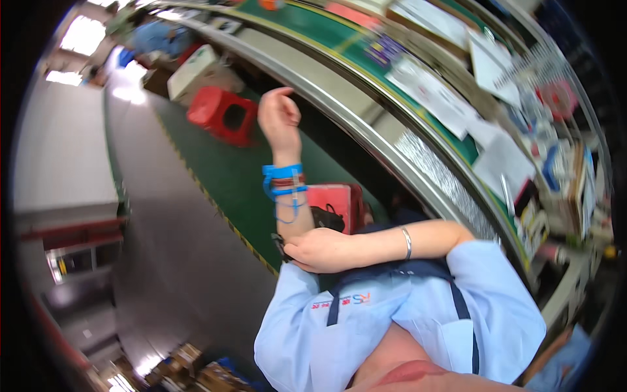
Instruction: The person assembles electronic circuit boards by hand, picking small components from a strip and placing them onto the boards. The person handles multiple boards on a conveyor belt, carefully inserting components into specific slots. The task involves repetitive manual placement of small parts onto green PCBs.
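My left hand is raised in front of me with its fingers curled in and nothing in them. A blue coiled wrist strap and a red band sit on that wrist. My right hand, with a thin silver bracelet on its wrist, reaches across my chest. It is closed around my left forearm near the elbow. A small dark piece shows under its fingers; I cannot tell what it is. My light blue shirt fills the lower part of the view.
A red plastic stool stands on the green floor beside a yellow-black stripe. A red box sits below my arm. A green conveyor belt with a metal rail curves past paper sheets and bench clutter. A person in blue is far off.
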Demonstrator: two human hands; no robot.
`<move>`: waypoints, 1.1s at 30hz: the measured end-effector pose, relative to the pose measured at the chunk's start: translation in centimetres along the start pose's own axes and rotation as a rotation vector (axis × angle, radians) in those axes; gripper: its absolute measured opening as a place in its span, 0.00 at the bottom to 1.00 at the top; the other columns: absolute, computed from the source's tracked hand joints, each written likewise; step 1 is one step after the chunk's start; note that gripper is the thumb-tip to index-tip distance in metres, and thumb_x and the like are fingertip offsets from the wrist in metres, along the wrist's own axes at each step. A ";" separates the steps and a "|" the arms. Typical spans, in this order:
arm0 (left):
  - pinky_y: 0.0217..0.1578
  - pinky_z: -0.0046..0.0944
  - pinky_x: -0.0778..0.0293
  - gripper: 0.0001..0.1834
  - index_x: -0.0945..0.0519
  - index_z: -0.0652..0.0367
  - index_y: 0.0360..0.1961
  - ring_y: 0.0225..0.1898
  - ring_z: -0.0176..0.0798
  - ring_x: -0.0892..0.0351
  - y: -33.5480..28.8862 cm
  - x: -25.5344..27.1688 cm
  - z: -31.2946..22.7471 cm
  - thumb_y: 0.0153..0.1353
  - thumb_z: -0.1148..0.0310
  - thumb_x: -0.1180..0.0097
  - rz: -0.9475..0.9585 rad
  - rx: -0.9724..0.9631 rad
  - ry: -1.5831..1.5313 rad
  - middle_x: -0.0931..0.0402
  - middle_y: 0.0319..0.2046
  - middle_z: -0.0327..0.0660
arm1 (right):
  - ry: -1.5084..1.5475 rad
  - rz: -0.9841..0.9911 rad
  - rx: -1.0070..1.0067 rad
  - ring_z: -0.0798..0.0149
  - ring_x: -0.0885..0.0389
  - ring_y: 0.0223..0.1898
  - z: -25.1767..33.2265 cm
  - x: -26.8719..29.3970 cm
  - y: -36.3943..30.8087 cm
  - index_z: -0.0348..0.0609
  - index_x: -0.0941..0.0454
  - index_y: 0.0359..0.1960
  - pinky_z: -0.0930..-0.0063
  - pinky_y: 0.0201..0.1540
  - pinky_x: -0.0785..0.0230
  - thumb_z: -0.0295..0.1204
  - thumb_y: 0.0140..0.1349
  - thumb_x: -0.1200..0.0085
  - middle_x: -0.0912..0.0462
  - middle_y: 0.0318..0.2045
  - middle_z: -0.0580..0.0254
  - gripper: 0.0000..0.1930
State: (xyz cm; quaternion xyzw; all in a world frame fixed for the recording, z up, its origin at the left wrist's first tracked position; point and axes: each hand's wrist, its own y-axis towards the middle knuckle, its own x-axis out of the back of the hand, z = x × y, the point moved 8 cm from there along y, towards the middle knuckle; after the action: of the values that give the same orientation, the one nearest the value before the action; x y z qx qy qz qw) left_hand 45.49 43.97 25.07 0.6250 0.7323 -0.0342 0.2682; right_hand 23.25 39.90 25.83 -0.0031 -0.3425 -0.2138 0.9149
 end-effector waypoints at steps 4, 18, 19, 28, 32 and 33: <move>0.15 0.23 0.50 0.14 0.26 0.65 0.34 0.15 0.22 0.43 -1.8 -1.9 -1.9 0.66 0.66 0.61 0.024 -0.051 0.214 0.38 0.14 0.33 | 0.043 -0.247 -0.019 0.53 0.25 0.36 -3.9 5.0 -5.3 0.39 0.27 0.33 0.63 0.38 0.30 0.28 0.52 0.50 0.27 0.34 0.54 0.08; 0.18 0.23 0.45 0.09 0.26 0.64 0.31 0.17 0.24 0.39 -10.6 -0.7 3.2 0.64 0.71 0.57 -0.128 0.395 0.574 0.35 0.16 0.34 | -0.177 -1.038 -0.955 0.60 0.23 0.33 -42.7 18.5 -32.1 0.40 0.26 0.37 0.71 0.37 0.30 0.25 0.55 0.50 0.25 0.34 0.56 0.08; 0.18 0.23 0.45 0.09 0.26 0.64 0.31 0.18 0.24 0.39 -10.4 -0.7 3.3 0.64 0.70 0.57 -0.143 0.384 0.585 0.35 0.16 0.34 | -0.149 -1.049 -0.928 0.58 0.23 0.34 -43.5 19.0 -31.6 0.40 0.26 0.37 0.69 0.38 0.31 0.26 0.55 0.50 0.26 0.34 0.56 0.08; 0.19 0.23 0.43 0.10 0.27 0.64 0.31 0.19 0.24 0.37 -9.1 -1.8 3.8 0.64 0.69 0.57 -0.225 0.354 0.653 0.33 0.17 0.35 | -0.308 -0.737 -0.785 0.54 0.27 0.41 -45.8 21.1 -27.2 0.42 0.26 0.33 0.65 0.41 0.32 0.25 0.53 0.50 0.26 0.34 0.57 0.05; 0.19 0.22 0.43 0.10 0.27 0.64 0.32 0.19 0.23 0.37 -9.1 -2.1 3.6 0.65 0.69 0.57 -0.217 0.344 0.647 0.33 0.18 0.35 | -0.402 -0.578 -0.755 0.53 0.28 0.41 -46.2 21.4 -25.9 0.41 0.27 0.30 0.63 0.43 0.33 0.24 0.53 0.52 0.26 0.35 0.55 0.03; 0.19 0.22 0.43 0.10 0.27 0.64 0.32 0.19 0.23 0.37 -9.0 -2.6 3.7 0.65 0.69 0.57 -0.213 0.347 0.640 0.33 0.18 0.35 | -0.469 -0.523 -0.790 0.53 0.28 0.42 -46.8 21.3 -25.9 0.41 0.27 0.30 0.63 0.43 0.33 0.24 0.53 0.52 0.26 0.35 0.55 0.03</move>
State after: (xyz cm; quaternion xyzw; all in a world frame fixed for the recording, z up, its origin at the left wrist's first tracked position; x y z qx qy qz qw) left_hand 38.59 38.26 20.48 0.5606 0.8232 0.0119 -0.0891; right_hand 56.63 0.94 -0.24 -0.3098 -0.4205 -0.5411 0.6590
